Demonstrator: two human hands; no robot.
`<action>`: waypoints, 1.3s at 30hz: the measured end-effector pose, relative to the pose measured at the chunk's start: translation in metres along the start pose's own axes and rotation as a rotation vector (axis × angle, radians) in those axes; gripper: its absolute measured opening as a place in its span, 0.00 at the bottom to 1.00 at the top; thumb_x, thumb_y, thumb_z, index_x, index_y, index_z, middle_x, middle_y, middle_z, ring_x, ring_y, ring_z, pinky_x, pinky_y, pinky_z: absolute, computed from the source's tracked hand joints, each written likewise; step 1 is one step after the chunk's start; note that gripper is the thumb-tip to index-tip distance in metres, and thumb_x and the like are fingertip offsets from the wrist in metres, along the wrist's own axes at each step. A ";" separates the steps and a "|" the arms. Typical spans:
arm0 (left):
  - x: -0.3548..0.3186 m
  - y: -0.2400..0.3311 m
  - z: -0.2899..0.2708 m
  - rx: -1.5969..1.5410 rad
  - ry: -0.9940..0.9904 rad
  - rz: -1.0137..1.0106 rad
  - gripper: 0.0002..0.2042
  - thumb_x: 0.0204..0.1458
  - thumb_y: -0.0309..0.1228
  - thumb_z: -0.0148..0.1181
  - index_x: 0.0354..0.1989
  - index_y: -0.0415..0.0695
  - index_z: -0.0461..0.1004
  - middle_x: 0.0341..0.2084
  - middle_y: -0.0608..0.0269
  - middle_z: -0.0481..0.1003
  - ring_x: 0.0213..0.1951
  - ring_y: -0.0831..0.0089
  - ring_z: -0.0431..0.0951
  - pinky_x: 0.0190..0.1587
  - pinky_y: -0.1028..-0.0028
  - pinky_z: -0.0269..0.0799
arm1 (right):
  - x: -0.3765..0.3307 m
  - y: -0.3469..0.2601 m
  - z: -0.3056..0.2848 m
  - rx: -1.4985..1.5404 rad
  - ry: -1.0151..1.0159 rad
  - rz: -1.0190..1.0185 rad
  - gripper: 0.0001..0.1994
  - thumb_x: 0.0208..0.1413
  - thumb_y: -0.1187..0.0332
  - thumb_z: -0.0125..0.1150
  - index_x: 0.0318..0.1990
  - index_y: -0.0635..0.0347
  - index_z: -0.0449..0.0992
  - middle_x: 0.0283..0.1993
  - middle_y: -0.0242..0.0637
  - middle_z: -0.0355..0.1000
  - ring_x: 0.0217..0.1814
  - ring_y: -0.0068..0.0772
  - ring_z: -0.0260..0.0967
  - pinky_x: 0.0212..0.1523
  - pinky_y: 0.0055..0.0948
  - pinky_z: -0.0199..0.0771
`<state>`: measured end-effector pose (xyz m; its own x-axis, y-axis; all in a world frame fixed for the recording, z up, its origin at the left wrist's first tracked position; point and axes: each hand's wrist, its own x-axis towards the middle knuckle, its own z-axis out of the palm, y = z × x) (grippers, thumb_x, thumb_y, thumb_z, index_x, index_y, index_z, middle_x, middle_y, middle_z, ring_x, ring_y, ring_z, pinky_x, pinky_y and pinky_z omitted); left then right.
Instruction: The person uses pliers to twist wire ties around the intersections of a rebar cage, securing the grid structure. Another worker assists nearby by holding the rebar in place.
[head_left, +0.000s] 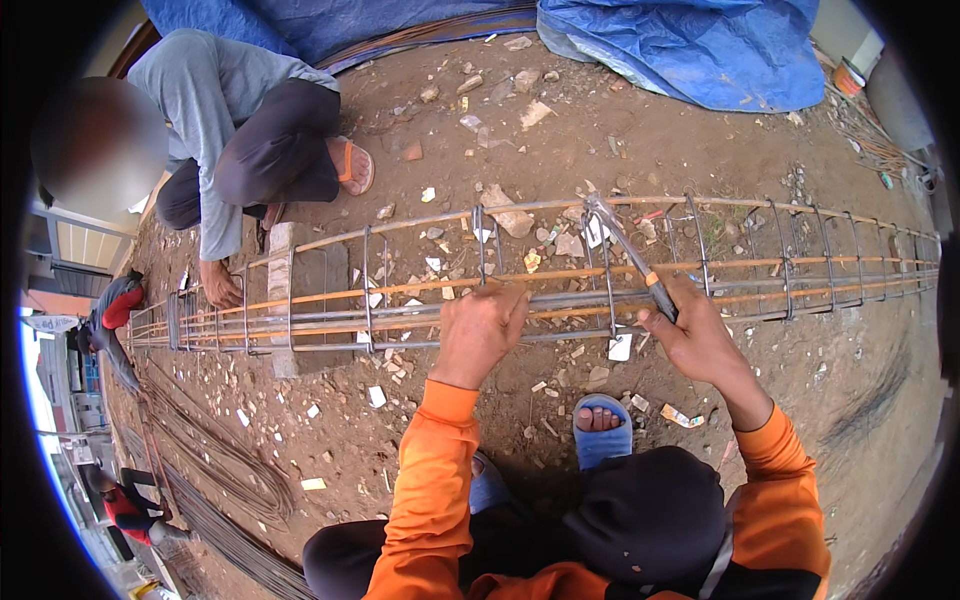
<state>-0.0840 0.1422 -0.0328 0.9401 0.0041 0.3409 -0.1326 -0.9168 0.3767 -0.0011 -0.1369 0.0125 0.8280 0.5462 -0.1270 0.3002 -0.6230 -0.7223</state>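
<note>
A long rebar cage (560, 270) of rusty bars and wire stirrups lies across the dirt in front of me. My left hand (482, 328) grips the near upper bar of the cage. My right hand (697, 335) holds a slim metal hook tool (625, 245) with an orange band; its tip reaches up to a stirrup joint on the far top bar. Orange sleeves cover both my forearms. I squat, and one foot in a blue sandal (602, 428) shows below the cage.
A squatting person in a grey shirt (215, 120) holds the cage's left end with one hand (220, 287). Blue tarpaulin (690, 45) lies at the back. Bundles of rebar (215, 480) lie at lower left. Stones and rubble litter the ground.
</note>
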 end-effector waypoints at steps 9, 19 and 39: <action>0.016 -0.011 0.004 -1.180 0.282 -1.095 0.09 0.61 0.29 0.59 0.28 0.42 0.77 0.11 0.76 0.62 0.11 0.87 0.55 0.13 0.84 0.47 | 0.000 0.044 0.020 -0.475 0.412 0.032 0.33 0.58 0.59 0.60 0.61 0.82 0.62 0.47 0.51 0.65 0.44 0.48 0.72 0.33 0.41 0.78; 0.019 0.058 -0.017 -0.510 0.008 -0.304 0.09 0.60 0.28 0.58 0.37 0.33 0.78 0.19 0.69 0.72 0.24 0.84 0.66 0.27 0.78 0.60 | 0.037 -0.019 0.091 0.339 -0.155 -0.184 0.23 0.69 0.50 0.47 0.44 0.64 0.77 0.32 0.43 0.73 0.22 0.41 0.69 0.25 0.41 0.69; 0.007 0.064 0.008 -1.049 0.324 -0.465 0.12 0.65 0.36 0.56 0.33 0.40 0.73 0.16 0.75 0.64 0.17 0.89 0.57 0.19 0.83 0.49 | 0.063 -0.074 0.067 0.968 0.216 -0.204 0.17 0.67 0.61 0.55 0.30 0.65 0.77 0.26 0.28 0.72 0.30 0.15 0.65 0.30 0.23 0.64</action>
<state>-0.0832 0.0803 -0.0129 0.8628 0.4886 0.1299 -0.1335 -0.0276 0.9907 -0.0030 -0.0189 0.0123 0.9006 0.4187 0.1166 0.0116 0.2450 -0.9694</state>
